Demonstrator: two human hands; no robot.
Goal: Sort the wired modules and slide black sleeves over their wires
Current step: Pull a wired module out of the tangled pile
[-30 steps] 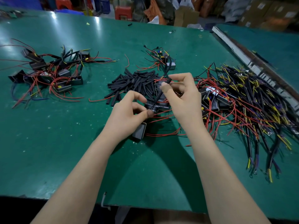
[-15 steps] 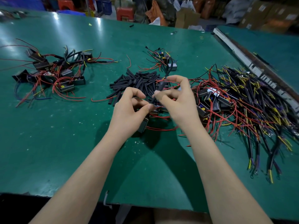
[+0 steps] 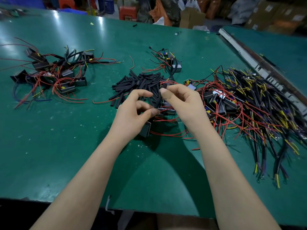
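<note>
Just above the green table (image 3: 69, 146), my left hand (image 3: 132, 117) holds a small black module (image 3: 145, 129) under its palm and pinches that module's wires at the thumb tip. My right hand (image 3: 182, 103) pinches the top of a black sleeve (image 3: 158, 101) that runs down toward my left thumb. Behind both hands lies a pile of loose black sleeves (image 3: 139, 83). Red wires trail from the held module to the right.
A heap of modules with red, yellow and black wires (image 3: 249, 103) covers the right side. Another group of modules with sleeved wires (image 3: 54, 75) lies at the left. A few modules (image 3: 171, 63) sit behind the sleeve pile. A metal rail (image 3: 259, 63) borders the table's right edge.
My hands came together half a second ago and have now drawn slightly apart, the sleeve stretched between them. The module stays under my left palm.
</note>
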